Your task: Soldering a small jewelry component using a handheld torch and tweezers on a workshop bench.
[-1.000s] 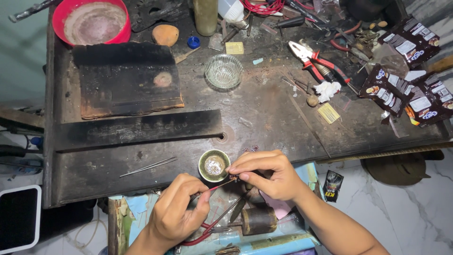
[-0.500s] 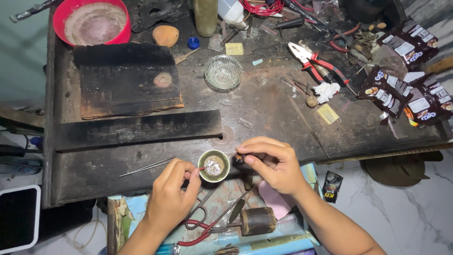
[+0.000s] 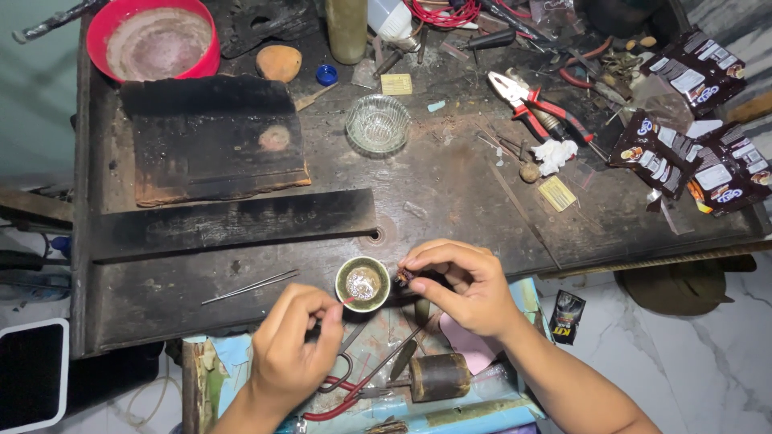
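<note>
My left hand pinches a thin stick whose reddish tip reaches into a small round cup of pale paste at the front edge of the dark workbench. My right hand holds a tiny dark piece between thumb and fingertips, just right of the cup's rim. Below my hands lies a hose-fed torch with a red hose and a dark cylinder.
Thin tweezers lie left of the cup. A charred block, a red bowl, a glass dish, red-handled pliers and dark snack packets spread across the bench.
My left hand came up from the torch and brought the thin stick to the cup. My right hand shifted slightly right, holding the small piece beside the cup.
</note>
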